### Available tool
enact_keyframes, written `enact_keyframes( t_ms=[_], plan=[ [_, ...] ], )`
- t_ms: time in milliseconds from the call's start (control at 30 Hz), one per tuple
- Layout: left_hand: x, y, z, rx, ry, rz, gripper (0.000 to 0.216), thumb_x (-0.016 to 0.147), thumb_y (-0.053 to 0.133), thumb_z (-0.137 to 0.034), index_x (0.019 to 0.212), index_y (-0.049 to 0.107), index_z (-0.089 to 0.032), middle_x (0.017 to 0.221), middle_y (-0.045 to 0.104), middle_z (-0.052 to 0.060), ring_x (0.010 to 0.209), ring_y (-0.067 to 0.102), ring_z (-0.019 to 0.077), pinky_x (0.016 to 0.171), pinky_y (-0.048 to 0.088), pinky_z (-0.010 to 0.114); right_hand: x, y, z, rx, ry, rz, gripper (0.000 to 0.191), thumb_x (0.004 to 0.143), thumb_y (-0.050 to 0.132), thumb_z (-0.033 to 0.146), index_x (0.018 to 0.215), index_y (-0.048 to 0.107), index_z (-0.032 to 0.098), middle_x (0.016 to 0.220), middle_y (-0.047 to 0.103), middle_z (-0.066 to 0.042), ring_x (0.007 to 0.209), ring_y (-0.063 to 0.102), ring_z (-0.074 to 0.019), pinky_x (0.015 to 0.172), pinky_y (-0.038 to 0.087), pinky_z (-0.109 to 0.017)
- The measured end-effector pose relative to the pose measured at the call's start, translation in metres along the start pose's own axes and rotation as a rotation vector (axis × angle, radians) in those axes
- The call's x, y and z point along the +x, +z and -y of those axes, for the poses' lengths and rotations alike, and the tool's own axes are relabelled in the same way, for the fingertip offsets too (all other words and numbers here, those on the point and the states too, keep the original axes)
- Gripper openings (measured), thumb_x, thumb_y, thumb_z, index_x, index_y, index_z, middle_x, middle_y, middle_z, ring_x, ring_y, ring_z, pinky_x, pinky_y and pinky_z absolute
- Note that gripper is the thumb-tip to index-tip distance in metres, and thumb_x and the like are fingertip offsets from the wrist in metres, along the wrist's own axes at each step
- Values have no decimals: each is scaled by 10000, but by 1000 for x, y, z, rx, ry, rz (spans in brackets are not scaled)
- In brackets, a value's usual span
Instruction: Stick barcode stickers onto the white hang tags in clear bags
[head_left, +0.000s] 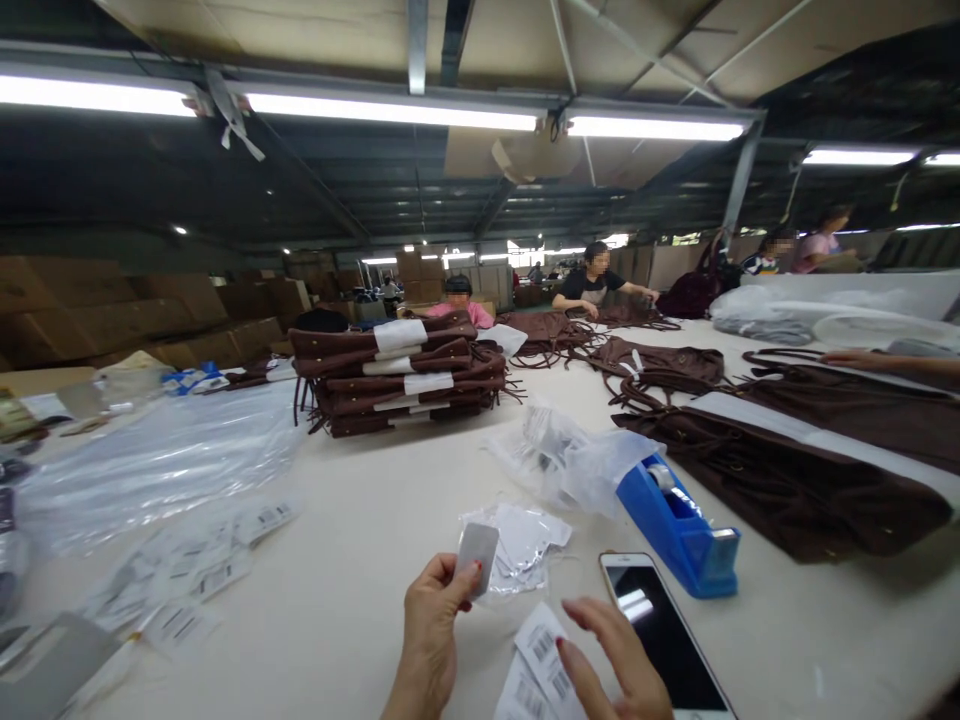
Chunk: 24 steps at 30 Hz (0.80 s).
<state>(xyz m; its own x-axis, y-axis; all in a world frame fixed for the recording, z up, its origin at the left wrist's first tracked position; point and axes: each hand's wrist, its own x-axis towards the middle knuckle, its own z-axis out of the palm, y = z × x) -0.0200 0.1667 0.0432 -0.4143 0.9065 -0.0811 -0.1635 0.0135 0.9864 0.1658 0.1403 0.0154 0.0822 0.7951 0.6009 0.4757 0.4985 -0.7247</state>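
My left hand [435, 620] pinches a small grey card with rounded corners [477, 558] between thumb and fingers. Fingers apart, my right hand [619, 665] hovers at the edge of some white barcode labels [536, 655]; whether the thumb touches them I cannot tell. Just beyond the card lies a clear plastic bag of white cards [525, 540]. A smartphone [660, 625] with a dark screen is beside my right hand, partly covered by it. Behind the phone stands a blue tape dispenser [682, 530], touching a crumpled clear plastic bag [570, 450].
Folded dark brown garments with white paper bands [397, 385] form a stack at the back. More brown garments [780, 470] lie right, where another person's hand [855, 358] rests. Barcode labels [202, 555] and clear plastic sheets [165, 460] spread left. Co-workers [600, 285] sit beyond.
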Motion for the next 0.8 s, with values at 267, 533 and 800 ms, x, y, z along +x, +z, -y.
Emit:
enact_keyframes(
  t_ms=[267, 533, 800],
  plan=[
    [-26, 4, -8, -125, -26, 101, 213, 532, 727, -286, 624, 595, -146, 548, 577, -24, 537, 454, 95, 521, 333, 207, 64, 50, 62, 730, 503, 359, 225, 728, 601, 361, 671, 625, 145, 611, 585, 13, 618, 508, -125, 611, 404, -238],
    [-19, -2, -13, -54, 3, 253, 130, 602, 655, -264, 618, 574, -163, 580, 599, -9, 608, 529, 138, 629, 398, 258, 99, 38, 90, 815, 418, 259, 172, 717, 632, 331, 694, 644, 161, 636, 606, 22, 630, 505, -112, 620, 396, -229],
    [-33, -31, -41, 95, 270, 204, 545, 634, 625, -342, 1147, 494, -211, 1203, 547, 84, 1126, 460, 259, 936, 352, 396, 87, 32, 105, 855, 465, 341, 191, 722, 630, 348, 683, 638, 162, 633, 608, 17, 617, 507, -111, 611, 404, -229]
  ],
)
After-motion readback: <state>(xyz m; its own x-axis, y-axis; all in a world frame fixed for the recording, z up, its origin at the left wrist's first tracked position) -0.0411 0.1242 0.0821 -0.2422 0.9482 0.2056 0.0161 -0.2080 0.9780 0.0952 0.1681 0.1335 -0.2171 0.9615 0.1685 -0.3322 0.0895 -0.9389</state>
